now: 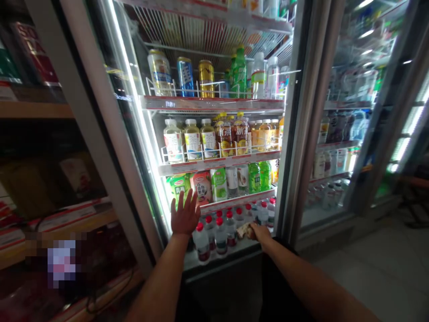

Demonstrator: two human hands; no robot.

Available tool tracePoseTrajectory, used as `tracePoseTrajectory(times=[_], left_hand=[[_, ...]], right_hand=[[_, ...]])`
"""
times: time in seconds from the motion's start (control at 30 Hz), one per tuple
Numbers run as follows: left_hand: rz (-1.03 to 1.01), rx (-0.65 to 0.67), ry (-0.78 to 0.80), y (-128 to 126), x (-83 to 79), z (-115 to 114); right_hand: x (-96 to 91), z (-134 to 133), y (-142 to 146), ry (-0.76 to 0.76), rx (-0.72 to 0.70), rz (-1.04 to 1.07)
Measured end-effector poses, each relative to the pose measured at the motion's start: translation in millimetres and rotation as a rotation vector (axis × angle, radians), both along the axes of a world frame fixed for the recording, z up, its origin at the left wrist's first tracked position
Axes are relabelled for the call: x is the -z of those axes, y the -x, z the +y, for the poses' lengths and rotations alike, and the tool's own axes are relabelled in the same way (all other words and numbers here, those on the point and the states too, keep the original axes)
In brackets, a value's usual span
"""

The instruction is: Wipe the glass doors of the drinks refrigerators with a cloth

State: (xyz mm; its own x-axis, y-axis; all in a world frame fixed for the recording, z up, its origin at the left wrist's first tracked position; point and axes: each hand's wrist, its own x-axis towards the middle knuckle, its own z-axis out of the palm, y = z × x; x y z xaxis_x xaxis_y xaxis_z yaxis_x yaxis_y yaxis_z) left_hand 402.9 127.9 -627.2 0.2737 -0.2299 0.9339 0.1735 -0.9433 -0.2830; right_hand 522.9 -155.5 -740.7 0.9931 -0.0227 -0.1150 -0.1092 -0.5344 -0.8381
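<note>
My left hand [185,213], fingers spread, is raised at the lower left of the lit drinks fridge, in front of the green carton [178,184] and just above the red-capped water bottles [202,243]. My right hand [260,233] grips a crumpled pale cloth [246,230] low in the fridge, to the right of those bottles and above the bottom shelf. More red-capped bottles [263,212] stand behind the cloth. A pink carton [202,187] is on the shelf over the bottles.
Higher shelves hold tea bottles [192,139], cans [206,78] and green bottles [238,71]. A metal door frame [306,112] borders the right side, with another glass-fronted fridge [335,134] beyond. Wooden shelving [36,109] with packages stands at the left.
</note>
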Motion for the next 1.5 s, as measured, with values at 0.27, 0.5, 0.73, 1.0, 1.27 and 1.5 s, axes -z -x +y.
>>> tracePoseTrajectory(times=[0.27,0.5,0.73,1.0,1.27,1.5], left_hand=[[-0.009,0.027,0.002,0,-0.4,0],[-0.010,0.025,0.001,1,-1.3,-1],[-0.007,0.037,0.019,0,-0.2,0],[-0.003,0.053,0.025,1,-1.7,-1],[-0.007,0.016,0.008,1,-1.2,-1],[0.000,0.074,0.033,1,-1.2,-1]], right_hand=[[-44.4,-7,5,-0.059,-0.058,-0.141],[-106.4,-15,4,-0.076,-0.056,-0.373],[-173.1,-22,1,-0.067,0.006,-0.562],[-251.4,-33,-11,-0.032,0.072,-0.799],[-326.8,-34,-26,0.019,0.168,-1.053],[-388.7,-27,-37,-0.021,0.197,-1.229]])
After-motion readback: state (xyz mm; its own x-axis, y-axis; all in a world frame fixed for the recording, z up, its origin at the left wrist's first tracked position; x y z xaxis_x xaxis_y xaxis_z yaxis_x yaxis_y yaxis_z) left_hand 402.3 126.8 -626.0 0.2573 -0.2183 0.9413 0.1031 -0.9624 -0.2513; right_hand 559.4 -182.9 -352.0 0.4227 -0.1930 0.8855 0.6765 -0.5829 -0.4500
